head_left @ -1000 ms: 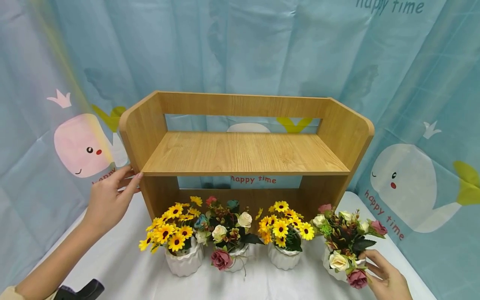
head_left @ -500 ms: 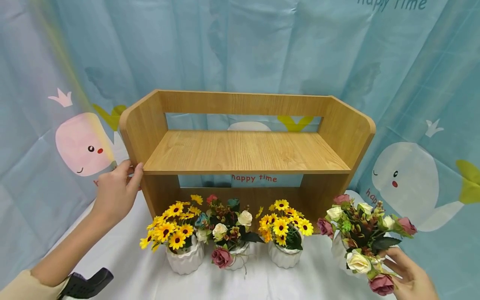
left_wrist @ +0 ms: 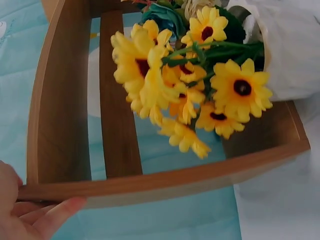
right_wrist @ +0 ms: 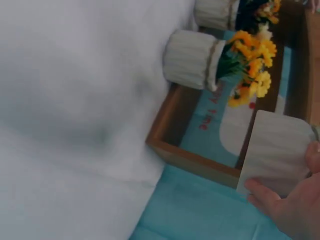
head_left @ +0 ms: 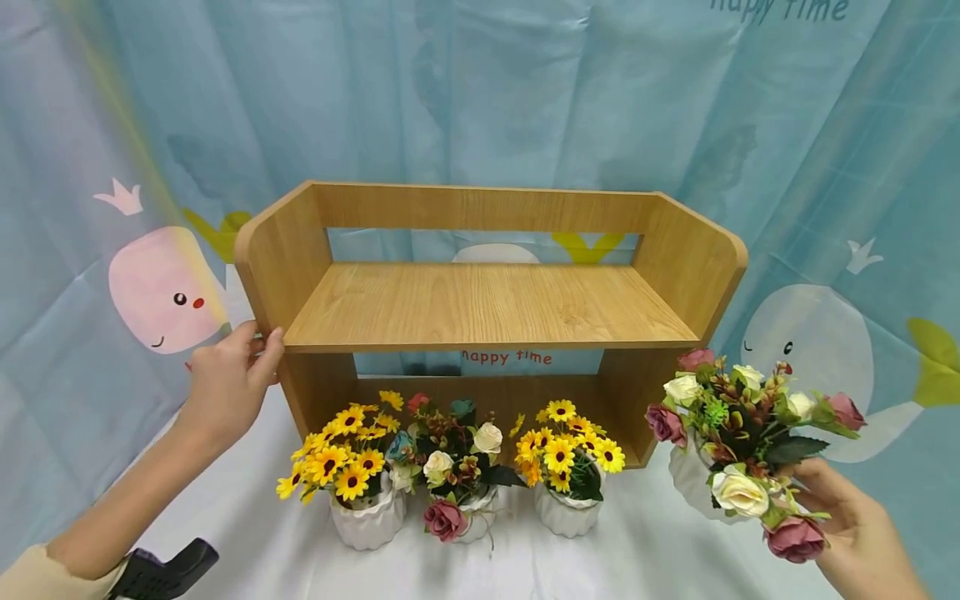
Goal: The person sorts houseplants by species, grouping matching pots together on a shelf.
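Observation:
In the head view my right hand (head_left: 855, 517) grips a white ribbed pot of roses (head_left: 738, 492), raised off the table at the right. The right wrist view shows my fingers round the side of that pot (right_wrist: 277, 150). At the left my left hand (head_left: 232, 379) holds the side panel of a two-tier wooden shelf (head_left: 487, 308), about level with its middle board. In the left wrist view my left thumb and fingers (left_wrist: 55, 215) lie on either side of the panel's edge (left_wrist: 165, 182).
In front of the shelf stand a pot of yellow daisies (head_left: 367, 517), a pot of mixed roses (head_left: 472, 517) and another yellow-daisy pot (head_left: 567, 510), all on a white cloth (head_left: 420, 575). A blue printed curtain (head_left: 517, 100) hangs close behind and at both sides.
The right hand has lifted the pot of roses off the table and moved it up and to the right. The left hand stays on the shelf's side, its fingers slightly shifted.

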Demonstrator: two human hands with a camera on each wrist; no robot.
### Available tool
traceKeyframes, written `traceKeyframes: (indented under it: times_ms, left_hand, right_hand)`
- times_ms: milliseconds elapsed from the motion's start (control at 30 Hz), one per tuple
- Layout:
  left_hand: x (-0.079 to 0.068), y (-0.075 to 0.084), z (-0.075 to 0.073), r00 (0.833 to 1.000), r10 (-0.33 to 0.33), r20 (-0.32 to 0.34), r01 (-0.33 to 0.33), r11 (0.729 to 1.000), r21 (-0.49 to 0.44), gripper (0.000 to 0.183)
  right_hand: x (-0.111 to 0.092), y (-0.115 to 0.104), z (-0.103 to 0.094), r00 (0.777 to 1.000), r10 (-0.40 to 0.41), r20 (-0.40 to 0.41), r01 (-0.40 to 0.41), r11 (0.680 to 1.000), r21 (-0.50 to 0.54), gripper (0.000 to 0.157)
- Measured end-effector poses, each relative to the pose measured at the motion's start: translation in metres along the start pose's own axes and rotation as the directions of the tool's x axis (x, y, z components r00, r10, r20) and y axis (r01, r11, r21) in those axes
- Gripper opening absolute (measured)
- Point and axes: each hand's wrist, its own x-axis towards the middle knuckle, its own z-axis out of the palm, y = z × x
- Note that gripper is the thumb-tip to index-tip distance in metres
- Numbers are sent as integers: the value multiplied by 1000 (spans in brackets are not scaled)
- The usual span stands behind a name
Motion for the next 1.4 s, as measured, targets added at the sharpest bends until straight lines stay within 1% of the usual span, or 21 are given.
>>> traceKeyframes:
  times_ms: [67,133,200,300,367,400,500,567,600,633,767,800,867,1000,1033,1233,1333,1400]
  left_hand:
    - [2,-2,-2,1000,5,20,-4,1000,-18,19]
    - [4,-4,-5,999,5,41,-4,1000,-24,17]
    - [5,-6,-8,998,-1,58,3,999,-33,21]
    - [6,-8,-11,997,-12,74,14,999,-32,27]
    - [7,-8,-12,996,-19,83,23,999,-41,29]
    - [7,-8,-12,996,-22,85,26,999,-48,29]
    - [7,-8,-13,994,-33,101,40,997,-69,31]
    - [6,-8,-13,993,-40,109,49,995,-86,32]
    - [6,-8,-13,993,-42,111,52,994,-95,32]
    - [6,-9,-14,993,-43,113,54,993,-102,33]
    - [5,-10,-14,992,-41,119,56,990,-128,34]
    - [5,-10,-14,992,-39,122,56,990,-132,34]
    - [5,-10,-15,991,-38,130,56,989,-138,33]
    - [6,-9,-16,987,-43,157,67,986,-153,33]
    - [6,-9,-17,985,-47,164,74,984,-159,33]
    - [5,-11,-19,979,-74,190,109,977,-186,37]
    - [4,-11,-20,978,-79,195,115,976,-183,37]
    - [5,-11,-20,976,-79,202,117,976,-186,38]
  right_hand:
    - [5,-10,-4,1000,-6,-1,6,999,-52,47]
    - [11,-19,-8,999,-33,-5,33,996,-83,45]
    - [17,-28,-12,998,-69,3,69,994,-88,48]
    - [26,-41,-18,992,-121,32,122,992,-34,55]
    - [32,-49,-21,984,-171,52,171,985,6,60]
    - [36,-53,-22,979,-195,61,191,980,61,61]
    - [45,-63,-25,963,-255,91,243,962,125,56]
    - [51,-71,-25,955,-278,102,259,952,165,53]
    - [54,-75,-25,953,-282,108,262,950,169,52]
    - [56,-80,-25,952,-285,115,267,952,147,50]
    - [70,-100,-24,937,-313,157,265,927,265,44]
    - [73,-104,-23,933,-320,167,268,924,273,42]
    - [79,-114,-22,929,-324,177,272,925,266,39]
    - [89,-135,-16,937,-299,183,274,950,147,39]
    - [91,-140,-14,938,-292,187,269,953,137,38]
    - [106,-168,2,931,-295,215,265,952,156,28]
    - [112,-179,10,926,-301,227,263,947,184,24]
    - [117,-186,16,920,-304,247,251,941,226,24]
